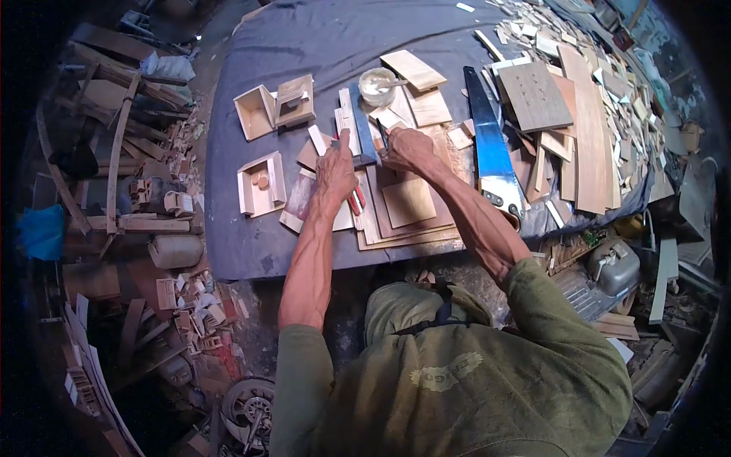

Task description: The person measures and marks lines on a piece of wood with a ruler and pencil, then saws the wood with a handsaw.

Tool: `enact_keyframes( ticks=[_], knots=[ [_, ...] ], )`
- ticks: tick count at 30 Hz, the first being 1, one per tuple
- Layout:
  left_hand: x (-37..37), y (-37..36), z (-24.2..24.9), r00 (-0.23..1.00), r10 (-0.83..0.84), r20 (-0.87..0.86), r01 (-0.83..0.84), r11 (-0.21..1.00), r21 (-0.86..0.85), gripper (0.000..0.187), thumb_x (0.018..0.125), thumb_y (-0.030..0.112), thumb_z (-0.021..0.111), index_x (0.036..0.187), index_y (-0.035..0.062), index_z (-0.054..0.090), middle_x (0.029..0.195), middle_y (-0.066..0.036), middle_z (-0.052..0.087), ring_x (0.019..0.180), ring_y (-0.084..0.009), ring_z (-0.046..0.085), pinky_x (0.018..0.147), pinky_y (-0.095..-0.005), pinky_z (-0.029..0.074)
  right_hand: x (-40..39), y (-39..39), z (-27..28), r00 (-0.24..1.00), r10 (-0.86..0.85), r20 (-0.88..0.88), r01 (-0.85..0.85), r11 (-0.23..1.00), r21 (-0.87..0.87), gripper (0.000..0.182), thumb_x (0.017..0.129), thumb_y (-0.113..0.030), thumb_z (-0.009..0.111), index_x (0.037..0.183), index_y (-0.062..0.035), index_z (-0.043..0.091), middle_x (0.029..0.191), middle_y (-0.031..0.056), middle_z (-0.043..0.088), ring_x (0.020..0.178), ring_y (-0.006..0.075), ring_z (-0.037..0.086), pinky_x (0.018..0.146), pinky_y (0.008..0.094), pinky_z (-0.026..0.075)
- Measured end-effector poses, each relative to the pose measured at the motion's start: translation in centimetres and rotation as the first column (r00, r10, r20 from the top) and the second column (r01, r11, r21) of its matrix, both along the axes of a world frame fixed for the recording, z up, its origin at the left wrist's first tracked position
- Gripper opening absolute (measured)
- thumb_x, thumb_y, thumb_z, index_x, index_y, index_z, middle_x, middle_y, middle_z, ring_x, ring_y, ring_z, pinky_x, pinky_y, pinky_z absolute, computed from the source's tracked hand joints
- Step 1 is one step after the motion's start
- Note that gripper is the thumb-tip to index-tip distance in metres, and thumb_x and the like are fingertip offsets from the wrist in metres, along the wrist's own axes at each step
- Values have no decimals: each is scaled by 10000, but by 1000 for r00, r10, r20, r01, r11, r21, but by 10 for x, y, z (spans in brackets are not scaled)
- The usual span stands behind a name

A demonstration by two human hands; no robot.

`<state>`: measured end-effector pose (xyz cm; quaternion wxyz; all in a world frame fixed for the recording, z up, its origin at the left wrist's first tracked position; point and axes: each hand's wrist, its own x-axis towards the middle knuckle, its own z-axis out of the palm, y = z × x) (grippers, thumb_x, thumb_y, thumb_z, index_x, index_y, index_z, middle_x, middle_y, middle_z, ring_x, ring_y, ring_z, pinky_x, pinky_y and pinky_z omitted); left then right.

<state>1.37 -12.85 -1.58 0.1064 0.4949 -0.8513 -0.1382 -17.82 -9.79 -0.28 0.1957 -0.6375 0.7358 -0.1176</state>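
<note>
My left hand (335,169) presses down on a pale wooden strip (346,110), its index finger stretched along the wood and the other fingers curled. Just right of it lies a try square (364,129) with a bluish blade and dark stock, close to my thumb. My right hand (409,148) is closed around a dark, thin pencil (381,129), pointing away from me beside the square. Under and around both hands are flat boards, including a small square panel (409,202). Red-handled pliers or a similar tool (356,199) lie partly hidden below my left wrist.
A handsaw (491,145) with a blue blade lies on the right. Small wooden boxes (261,185) stand at the left on the dark cloth (312,34). A tub of pale paste (377,87) sits behind my hands. Offcuts and a drilled board (534,95) are heaped at right.
</note>
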Motion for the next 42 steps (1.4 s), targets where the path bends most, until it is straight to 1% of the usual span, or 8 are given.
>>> enact_keyframes(
  ticks=[6, 9, 13, 24, 27, 30, 37, 42],
  knots=[
    [6, 6, 2, 989, -60, -134, 44, 992, -115, 778, 699, -42, 694, 1403, 26, 372, 1055, -217, 651, 1042, -439, 594, 913, -532, 439, 9, -7, -27, 999, 44, -29, -44, 999, -9, 458, 845, -407, 625, 875, 42, 709, 824, 279, 705, 811, 415, 721, 716, 485, 579],
    [15, 9, 10, 949, 101, -298, -140, 984, -113, 576, 757, -2, 659, 1301, 1, 471, 1109, -227, 632, 1043, -436, 587, 908, -523, 445, 11, -7, -31, 999, 19, -28, -20, 1000, -18, 431, 842, -379, 617, 852, 42, 710, 794, 278, 701, 792, 410, 723, 707, 482, 578],
    [22, 36, 14, 905, 406, -125, -396, 913, 93, 338, 832, 125, 633, 1130, -22, 571, 1079, -255, 626, 1022, -436, 592, 874, -529, 462, 13, -6, -30, 999, 32, 3, -32, 999, -43, 408, 833, -355, 616, 835, 43, 707, 768, 282, 693, 780, 410, 722, 706, 484, 575],
    [-3, 90, -8, 900, 435, -20, -431, 897, 97, 580, 810, 200, 749, 1259, 10, 436, 1164, -237, 574, 1091, -442, 587, 850, -538, 511, 14, 1, -60, 995, 92, -22, -94, 988, -119, 261, 892, -206, 548, 920, 7, 695, 834, 250, 721, 820, 398, 729, 715, 494, 577],
    [0, 91, -8, 898, 440, -4, -438, 895, 85, 611, 817, 192, 742, 1299, 15, 411, 1174, -239, 557, 1111, -438, 573, 836, -540, 512, 8, 4, -70, 991, 129, 36, -123, 982, -141, 551, 871, -503, 656, 930, 45, 673, 848, 269, 702, 811, 427, 697, 750, 495, 554],
    [1, 96, -5, 907, 420, -39, -421, 907, -25, 565, 830, 171, 721, 1295, 14, 440, 1173, -235, 544, 1110, -438, 564, 841, -536, 510, 8, 31, -21, 994, 9, 108, -7, 1000, -26, 472, 900, -474, 633, 971, -11, 690, 864, 248, 708, 800, 420, 697, 720, 495, 547],
    [-14, 96, -16, 937, 118, -328, -204, 949, -241, 342, 776, 35, 637, 1114, 11, 597, 1094, -182, 545, 1031, -392, 545, 891, -510, 461, -13, 115, -36, 980, -134, 144, 180, 904, -387, 257, 841, -215, 697, 1058, -76, 694, 1017, 139, 617, 996, 336, 609, 839, 426, 521],
    [-18, 62, 10, 981, 193, -17, -193, 980, -46, 265, 811, 22, 583, 1073, -6, 619, 1131, -203, 611, 1068, -451, 567, 871, -510, 483, -8, 143, -30, 990, 57, 130, 9, 889, -459, 450, 819, -266, 743, 1203, -67, 616, 1249, 177, 541, 1129, 379, 549, 924, 461, 503]
  ],
)
